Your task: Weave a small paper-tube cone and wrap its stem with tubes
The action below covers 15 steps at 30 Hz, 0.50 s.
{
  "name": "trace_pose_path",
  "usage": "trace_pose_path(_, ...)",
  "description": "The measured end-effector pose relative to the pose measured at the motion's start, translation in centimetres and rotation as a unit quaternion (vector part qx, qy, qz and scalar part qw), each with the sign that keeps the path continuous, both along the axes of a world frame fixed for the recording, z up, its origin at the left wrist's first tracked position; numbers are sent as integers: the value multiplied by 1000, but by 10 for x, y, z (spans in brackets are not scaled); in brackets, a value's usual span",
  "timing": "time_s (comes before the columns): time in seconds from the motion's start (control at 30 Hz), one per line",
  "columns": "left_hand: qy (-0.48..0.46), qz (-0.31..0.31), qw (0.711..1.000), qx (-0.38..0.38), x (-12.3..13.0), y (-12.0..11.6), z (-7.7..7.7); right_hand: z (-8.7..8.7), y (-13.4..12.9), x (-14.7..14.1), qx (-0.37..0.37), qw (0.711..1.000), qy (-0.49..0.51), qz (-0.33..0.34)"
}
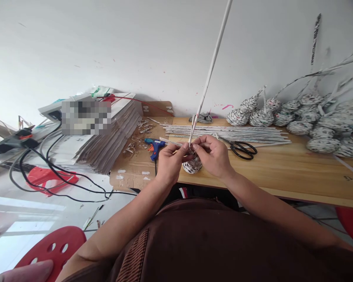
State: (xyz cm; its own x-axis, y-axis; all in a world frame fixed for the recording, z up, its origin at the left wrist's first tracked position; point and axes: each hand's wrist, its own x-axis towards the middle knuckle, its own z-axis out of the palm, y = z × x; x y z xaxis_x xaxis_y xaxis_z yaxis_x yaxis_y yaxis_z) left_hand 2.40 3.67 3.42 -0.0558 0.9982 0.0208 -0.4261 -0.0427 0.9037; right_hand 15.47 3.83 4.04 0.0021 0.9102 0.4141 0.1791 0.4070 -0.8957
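Note:
My left hand (170, 162) and my right hand (213, 154) meet over the front of the wooden table (282, 176). Between them sits a small woven ball of black-and-white rolled paper (192, 166). Both hands pinch at its top, where a long white paper rod (210, 72) rises steeply up and to the right, past the top of the view. The left fingers close on the rod's base, and the right fingers hold the ball beside it.
A row of long paper rods (229, 134) lies behind the hands, with black scissors (242, 149) on the right and a blue glue gun (153, 145) on the left. Several finished woven balls (312, 117) with stems pile at right. A stack of cardboard (106, 141), black cables (47, 172) and red stools (51, 250) stand at left.

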Motion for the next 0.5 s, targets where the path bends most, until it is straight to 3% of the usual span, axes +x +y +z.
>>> trace_pose_path(0.13,26,10,1000,11,-2,3,0,2,-3,0,14,1000,-9,7)
trace_pose_path(0.5,47,-3,997,61,-3,4,-3,-3,6,1,-36,997,58,30)
